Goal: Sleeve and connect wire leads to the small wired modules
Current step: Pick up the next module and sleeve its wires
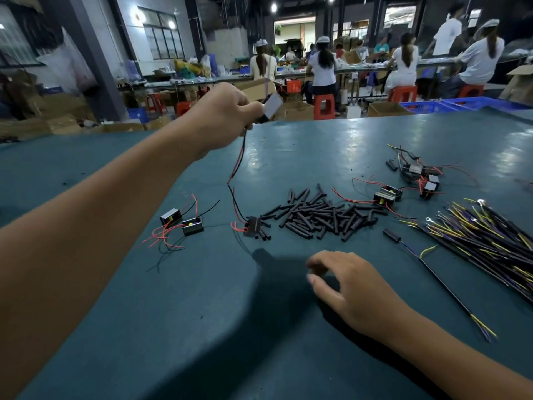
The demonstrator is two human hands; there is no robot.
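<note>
my left hand [222,116] grips one module [271,106] raised at upper centre, its leads [238,163] trailing to a second module [252,226] on the desk [202,298], while my right hand [346,287] hovers relaxed and empty: further lifting may drag that module through the sleeves [320,216].

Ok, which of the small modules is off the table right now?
The module gripped in the raised left hand, its red and black leads dangling. All the others lie on the green table.

Modules: one [272,106] in left fingers, two [181,222] left, one [252,226] mid-table, about five [415,180] right; sleeves [320,215] too many to count.
</note>
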